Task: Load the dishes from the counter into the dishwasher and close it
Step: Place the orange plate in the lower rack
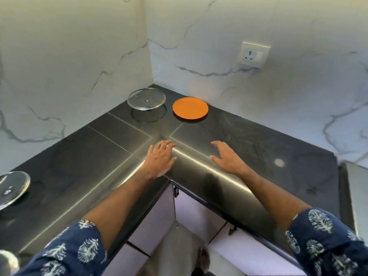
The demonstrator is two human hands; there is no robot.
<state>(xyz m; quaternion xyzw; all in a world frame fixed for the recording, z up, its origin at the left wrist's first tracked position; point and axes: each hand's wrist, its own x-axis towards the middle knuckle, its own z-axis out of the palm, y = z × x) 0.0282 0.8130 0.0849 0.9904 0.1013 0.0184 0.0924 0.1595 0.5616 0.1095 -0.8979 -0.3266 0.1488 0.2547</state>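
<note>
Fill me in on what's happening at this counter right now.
A person stands at the inner corner of a dark counter, both arms stretched out over it. The left hand and right hand are open and hold nothing. Farther back, near the wall corner, sit an orange plate and a glass lid, untouched. Another glass lid lies at the left edge. No dishwasher is in view, so these dishes are not yet loaded.

A home kitchen: black stone counter (229, 126), marble-look wall tiles (69, 56), wall socket (254, 55), cabinets (157, 216) beneath.
</note>
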